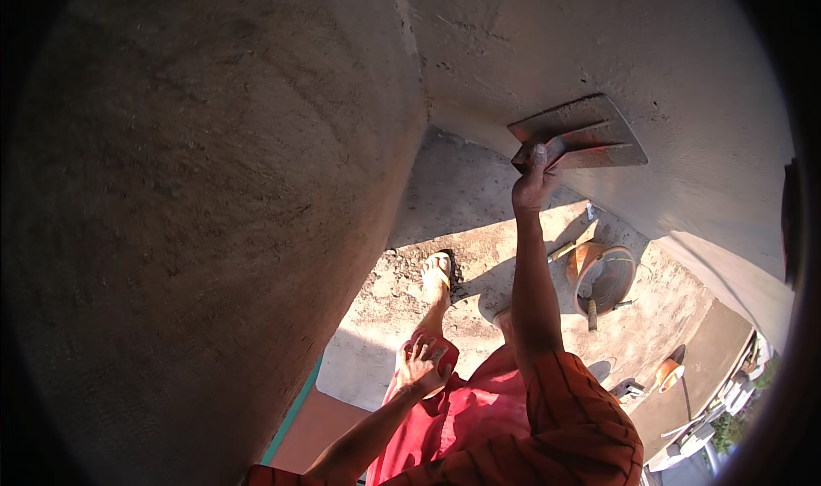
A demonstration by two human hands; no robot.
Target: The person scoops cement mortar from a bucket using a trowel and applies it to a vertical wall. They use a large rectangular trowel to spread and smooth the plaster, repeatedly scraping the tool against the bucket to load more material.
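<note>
My right hand [534, 182] is stretched out and wrapped around the handle of a plastering float [611, 127]. The float's dark rectangular plate lies against, or very close to, the grey plastered wall [684, 67] at the upper right; I cannot tell how firmly it touches. Low in the view, my left hand [422, 363] rests on my bent knee, over red cloth, with its fingers spread and nothing in it.
A rough brown wall [197, 186] fills the left and meets the other wall in a corner. On the sunlit floor [487, 263], right of my sandalled foot [436, 268], stands an orange bucket [585, 262] with handled tools beside it. A smaller orange container [670, 375] lies farther right.
</note>
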